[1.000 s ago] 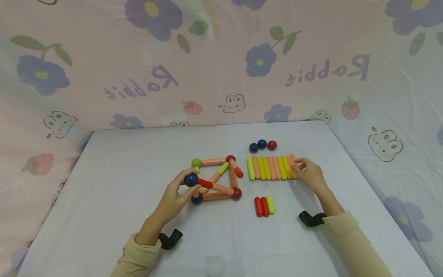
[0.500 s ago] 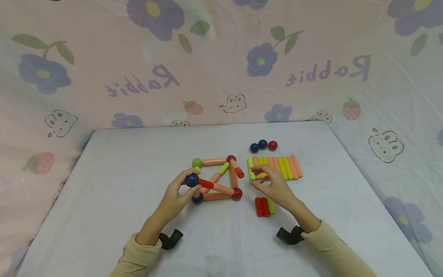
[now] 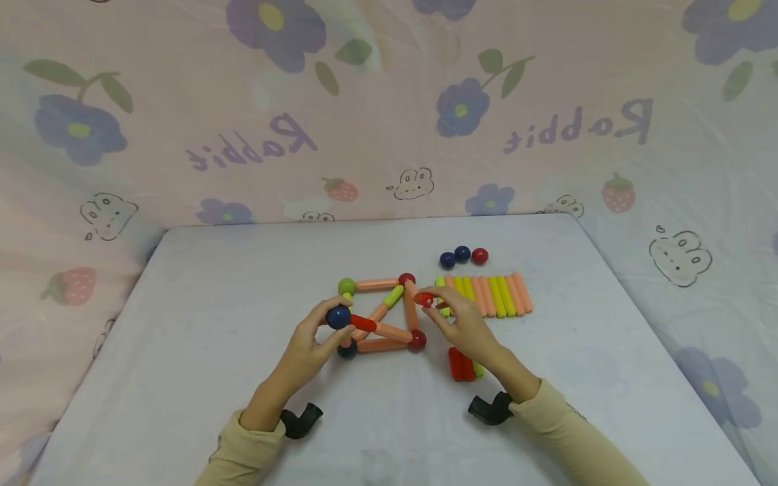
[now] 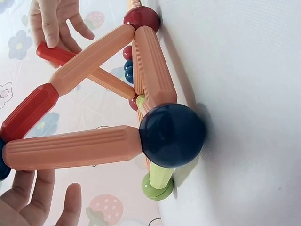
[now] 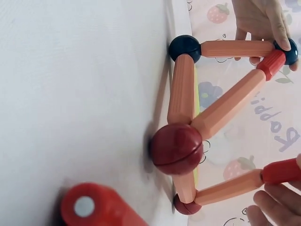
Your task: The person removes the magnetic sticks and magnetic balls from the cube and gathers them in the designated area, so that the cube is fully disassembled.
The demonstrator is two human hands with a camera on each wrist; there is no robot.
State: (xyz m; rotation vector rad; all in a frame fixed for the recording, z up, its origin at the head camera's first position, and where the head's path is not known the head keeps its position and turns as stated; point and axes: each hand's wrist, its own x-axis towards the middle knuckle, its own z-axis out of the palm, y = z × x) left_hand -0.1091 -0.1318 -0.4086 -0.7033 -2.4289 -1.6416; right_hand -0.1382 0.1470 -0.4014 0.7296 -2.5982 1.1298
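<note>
My left hand [image 3: 310, 343] holds a dark blue ball [image 3: 338, 316] at the raised corner of a magnetic ball-and-stick frame. A red stick [image 5: 273, 65] joined to a peach one slopes from this ball down to the near red ball [image 3: 417, 340]; another peach stick [image 4: 70, 148] runs down to the near-left blue ball [image 4: 173, 135]. With thumb and fingers, my right hand [image 3: 471, 332] pinches a second red stick [image 4: 55, 54], end-on to a peach stick [image 5: 230, 187] rising from the far red ball [image 3: 407, 279]. A green ball [image 3: 346, 287] marks the far-left corner.
Right of the frame lies a row of peach and yellow-green sticks [image 3: 500, 295]. Two blue balls and a red ball [image 3: 480, 256] sit behind it. Nearer, red sticks [image 3: 460, 364] and a yellow-green stick lie partly beneath my right forearm. A printed cloth [image 3: 365, 121] hangs behind the table.
My right hand has left the stick row, moved left and taken hold of the leaning red stick, whose end now sits slightly higher. The left hand stays on the blue ball.
</note>
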